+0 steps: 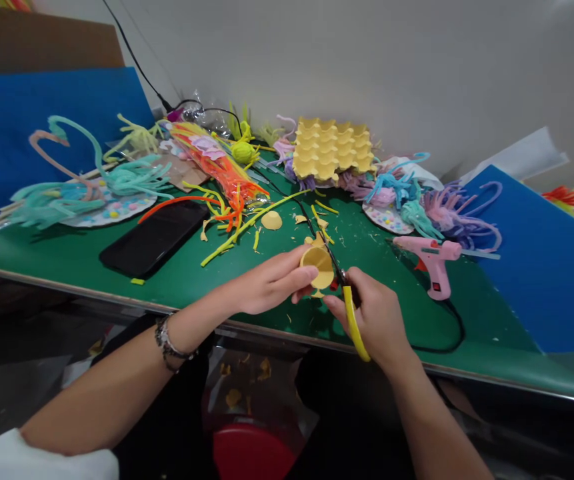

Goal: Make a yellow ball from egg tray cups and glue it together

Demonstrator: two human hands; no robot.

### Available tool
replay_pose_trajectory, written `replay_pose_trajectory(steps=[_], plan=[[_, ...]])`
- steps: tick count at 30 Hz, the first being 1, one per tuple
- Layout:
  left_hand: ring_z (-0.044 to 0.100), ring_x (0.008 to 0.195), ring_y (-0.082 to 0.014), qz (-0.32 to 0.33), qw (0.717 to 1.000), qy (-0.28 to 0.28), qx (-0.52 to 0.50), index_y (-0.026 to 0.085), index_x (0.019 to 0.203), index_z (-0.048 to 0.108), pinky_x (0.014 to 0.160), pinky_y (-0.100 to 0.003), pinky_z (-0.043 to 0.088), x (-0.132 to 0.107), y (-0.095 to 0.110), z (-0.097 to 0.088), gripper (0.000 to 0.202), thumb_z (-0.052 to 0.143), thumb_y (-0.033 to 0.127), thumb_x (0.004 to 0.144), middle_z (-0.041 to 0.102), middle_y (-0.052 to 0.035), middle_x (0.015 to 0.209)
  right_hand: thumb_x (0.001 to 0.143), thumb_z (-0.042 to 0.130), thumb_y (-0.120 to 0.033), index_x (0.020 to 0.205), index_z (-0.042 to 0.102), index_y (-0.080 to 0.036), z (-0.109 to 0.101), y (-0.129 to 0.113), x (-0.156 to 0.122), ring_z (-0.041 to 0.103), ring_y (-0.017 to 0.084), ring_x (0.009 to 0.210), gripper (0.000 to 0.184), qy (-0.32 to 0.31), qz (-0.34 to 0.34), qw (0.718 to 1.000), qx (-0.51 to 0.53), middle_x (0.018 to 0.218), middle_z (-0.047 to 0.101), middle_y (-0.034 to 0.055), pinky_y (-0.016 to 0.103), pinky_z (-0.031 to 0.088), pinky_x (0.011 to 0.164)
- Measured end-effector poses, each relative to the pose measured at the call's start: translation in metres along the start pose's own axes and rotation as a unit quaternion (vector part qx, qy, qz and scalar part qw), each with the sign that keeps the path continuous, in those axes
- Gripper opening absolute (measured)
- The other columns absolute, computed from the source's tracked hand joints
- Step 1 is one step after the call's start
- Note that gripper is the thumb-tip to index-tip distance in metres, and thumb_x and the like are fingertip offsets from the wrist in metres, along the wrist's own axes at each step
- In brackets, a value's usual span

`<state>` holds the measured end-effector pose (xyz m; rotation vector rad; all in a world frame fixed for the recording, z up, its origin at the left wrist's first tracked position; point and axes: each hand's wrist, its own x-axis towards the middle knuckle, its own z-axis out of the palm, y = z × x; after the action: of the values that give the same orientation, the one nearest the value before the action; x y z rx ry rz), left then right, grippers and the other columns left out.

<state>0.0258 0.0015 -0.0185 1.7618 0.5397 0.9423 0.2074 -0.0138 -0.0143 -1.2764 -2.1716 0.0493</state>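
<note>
My left hand (271,285) pinches a small yellow egg-carton cup (317,265) just above the front edge of the green table (57,257). My right hand (374,319) is closed around yellow-handled scissors (349,308), whose dark blades reach up along the cup's right side. Yellow cut scraps (317,227) lie on the table behind the cup. A yellow egg carton (331,150) stands at the back centre.
A pink glue gun (434,261) with black cord lies to the right. A black phone (154,238) lies left of centre. Pipe cleaners (219,170), paper plates with fringes (111,210) and blue boards (547,267) crowd the table. A red stool (251,450) is under it.
</note>
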Motion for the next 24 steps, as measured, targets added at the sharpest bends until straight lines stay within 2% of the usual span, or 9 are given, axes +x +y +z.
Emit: replay_pose_trajectory(steps=[3, 7, 11, 19, 24], plan=[[0.042, 0.056, -0.0085, 0.002, 0.999, 0.042, -0.029, 0.016, 0.082, 0.041, 0.053, -0.023, 0.038, 0.0006, -0.0017, -0.0008, 0.035, 0.032, 0.05, 0.088, 0.042, 0.0021, 0.069, 0.079, 0.034, -0.065, 0.059, 0.035, -0.022, -0.0009, 0.0011, 0.0003, 0.037, 0.009, 0.042, 0.047, -0.011, 0.006, 0.999, 0.031, 0.048, 0.039, -0.0049, 0.021, 0.027, 0.042], [0.042, 0.056, -0.0091, -0.006, 0.997, 0.061, -0.037, 0.016, 0.087, 0.041, 0.052, -0.023, 0.038, 0.0008, 0.0004, -0.0022, 0.036, 0.034, 0.051, 0.087, 0.043, 0.0019, 0.07, 0.078, 0.033, -0.067, 0.063, 0.035, -0.023, -0.001, -0.0001, 0.0001, 0.036, 0.01, 0.041, 0.046, -0.021, 0.022, 0.999, 0.039, 0.048, 0.04, -0.0054, 0.021, 0.027, 0.042], [0.042, 0.056, -0.0091, -0.008, 0.998, 0.052, -0.031, 0.017, 0.083, 0.04, 0.053, -0.023, 0.038, 0.0006, 0.0037, -0.0022, 0.035, 0.035, 0.052, 0.085, 0.041, 0.0023, 0.069, 0.075, 0.038, -0.066, 0.065, 0.039, -0.023, -0.001, -0.0015, 0.0008, 0.04, 0.011, 0.043, 0.044, -0.047, 0.028, 0.998, 0.009, 0.052, 0.045, -0.0039, 0.021, 0.029, 0.043], [0.041, 0.056, -0.0091, -0.008, 0.999, 0.038, -0.017, 0.018, 0.079, 0.039, 0.052, -0.023, 0.038, -0.0002, -0.0004, -0.0013, 0.036, 0.033, 0.052, 0.086, 0.04, 0.0027, 0.068, 0.08, 0.032, -0.064, 0.062, 0.041, -0.022, 0.0005, -0.0029, 0.0002, 0.04, 0.011, 0.04, 0.046, -0.03, -0.002, 0.999, -0.025, 0.048, 0.043, -0.0036, 0.021, 0.025, 0.041], [0.042, 0.056, -0.0091, -0.006, 0.999, 0.036, -0.008, 0.017, 0.079, 0.041, 0.053, -0.023, 0.039, 0.0005, -0.0015, -0.0009, 0.036, 0.033, 0.052, 0.087, 0.041, 0.0026, 0.068, 0.078, 0.033, -0.067, 0.062, 0.045, -0.021, -0.0023, -0.0016, -0.0007, 0.042, 0.011, 0.042, 0.05, -0.031, -0.019, 0.998, -0.048, 0.049, 0.046, -0.0022, 0.021, 0.026, 0.043]])
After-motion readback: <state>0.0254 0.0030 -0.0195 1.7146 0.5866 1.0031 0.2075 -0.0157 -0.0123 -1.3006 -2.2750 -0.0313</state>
